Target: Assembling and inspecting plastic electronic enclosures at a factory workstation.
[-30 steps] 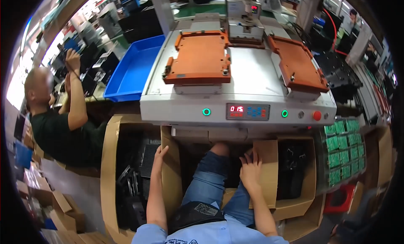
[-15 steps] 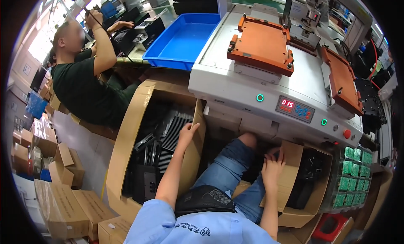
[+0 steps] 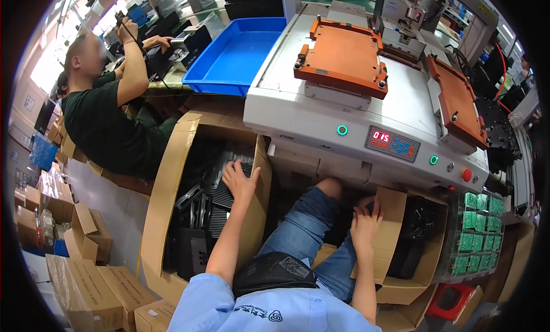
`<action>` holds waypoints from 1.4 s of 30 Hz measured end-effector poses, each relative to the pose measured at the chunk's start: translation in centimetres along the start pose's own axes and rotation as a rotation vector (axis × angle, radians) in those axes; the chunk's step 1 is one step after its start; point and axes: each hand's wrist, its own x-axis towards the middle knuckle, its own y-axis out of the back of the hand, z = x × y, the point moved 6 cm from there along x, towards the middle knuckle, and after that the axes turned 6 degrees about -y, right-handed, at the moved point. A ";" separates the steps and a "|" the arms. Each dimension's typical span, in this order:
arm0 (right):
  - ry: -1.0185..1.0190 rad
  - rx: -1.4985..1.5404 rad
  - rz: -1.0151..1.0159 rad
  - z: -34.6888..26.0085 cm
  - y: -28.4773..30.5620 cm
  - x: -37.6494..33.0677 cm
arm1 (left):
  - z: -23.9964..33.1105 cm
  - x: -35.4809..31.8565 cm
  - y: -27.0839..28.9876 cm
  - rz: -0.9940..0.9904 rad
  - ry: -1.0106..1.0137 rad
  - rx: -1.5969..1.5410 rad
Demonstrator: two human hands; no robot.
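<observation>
My left hand [image 3: 241, 182] is over the left cardboard box [image 3: 150, 240], its fingers spread on or just above a black finned metal part [image 3: 221, 201]. Other black parts lie in that box, among them a dark panel [image 3: 192, 253] with small holes. Nothing shows in the grasp of my left hand. My right hand [image 3: 365, 228] lies by my knee, fingers stretched out beside the flap [image 3: 390, 226] of the right cardboard box. Whether its fingertips touch the flap I cannot tell. Dark parts [image 3: 413, 234] fill that second box.
A white machine [image 3: 321, 111] with orange fixture plates [image 3: 344, 54] stands ahead. To its left is a blue tray [image 3: 232, 54]. A person in a dark shirt [image 3: 109, 129] works at the far left. Green circuit boards [image 3: 478, 229] stand at right, above a red stool [image 3: 450, 300].
My left hand has come off the box's right edge and moved inward over the finned part, its fingers spreading. My right hand stays near the flap. The whole view has shifted slightly.
</observation>
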 end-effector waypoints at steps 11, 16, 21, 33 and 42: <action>0.012 0.017 0.010 -0.3 0.5 0.3 | -2.5 -2.0 -4.7 -0.547 0.594 -0.832; 0.008 0.008 -0.001 -0.1 0.3 -0.3 | -2.6 -2.1 -4.2 -0.513 0.587 -0.759; -0.028 -0.047 -0.039 0.6 -0.7 -0.4 | -1.6 -0.6 -3.1 -0.127 -0.065 -0.094; -0.088 -0.011 0.099 1.4 -0.3 -0.5 | -10.0 -1.0 -9.2 -0.329 0.142 -0.678; -0.042 -0.061 0.040 1.0 0.4 -0.7 | -14.5 -1.7 -11.7 -0.866 0.157 0.061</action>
